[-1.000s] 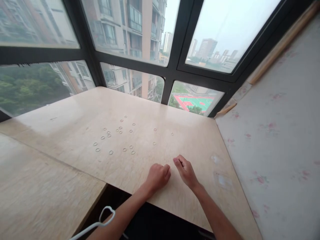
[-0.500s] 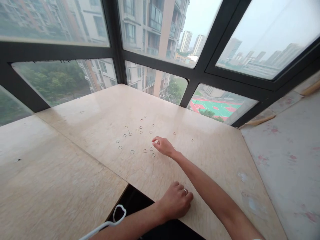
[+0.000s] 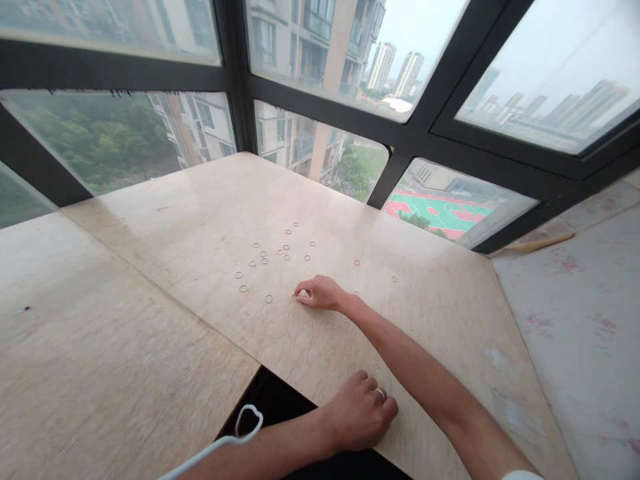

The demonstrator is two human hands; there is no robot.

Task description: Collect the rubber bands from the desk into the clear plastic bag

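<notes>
Several thin rings (image 3: 266, 299) lie scattered flat on the marble-patterned surface (image 3: 200, 220), mostly grey-green, with a reddish ring (image 3: 357, 261) to the right. Over the near side of this scatter is my right hand (image 3: 320, 293), thumb and forefinger pinched at the edge of one small ring (image 3: 294, 297). Whatever lies beneath that palm is mostly hidden. My left hand (image 3: 363, 410) rests closed near the surface's front edge, knuckles up, a silver band (image 3: 382, 395) on one finger. Its palm is hidden, so I cannot see what it holds.
A dark gap (image 3: 265, 387) opens in the surface under my left forearm. Beside it a white cord (image 3: 215, 445) ends in a loop. Dark window frames (image 3: 320, 110) border the far side, and a flowered wall (image 3: 565, 300) stands at the right.
My right hand has moved slightly left and down, and its fingers have closed at a ring. My left hand stays closed. The whole view has shifted a little.
</notes>
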